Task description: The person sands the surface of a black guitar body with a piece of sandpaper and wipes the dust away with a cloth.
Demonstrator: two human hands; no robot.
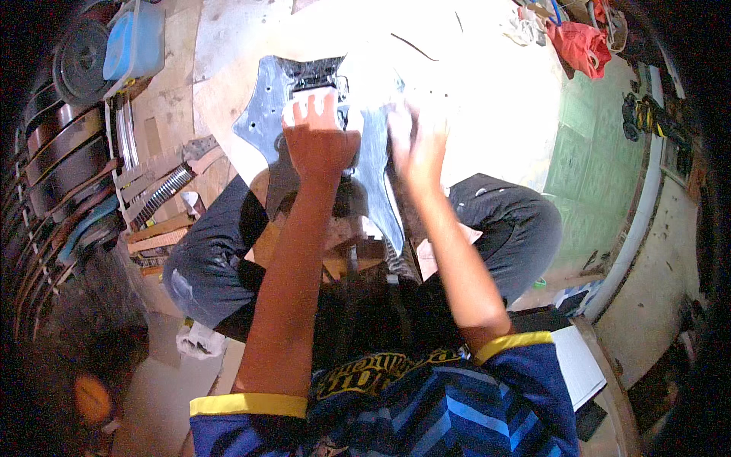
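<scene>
An electric guitar body, patchy grey-blue with pointed horns and dark cut-outs, lies in front of me between my bent knees. My left hand is closed on it, its fingers curled at the rim of the upper cut-out. By the body's right edge is my right hand, smeared by motion. Whether it holds anything is not visible, and glare washes out the surface around its fingers.
Curved dark pieces stand racked at the left, below a blue plastic container. A coiled metal spring lies near my left knee. Red cloth is at the upper right, and a pale pipe runs past green tiles.
</scene>
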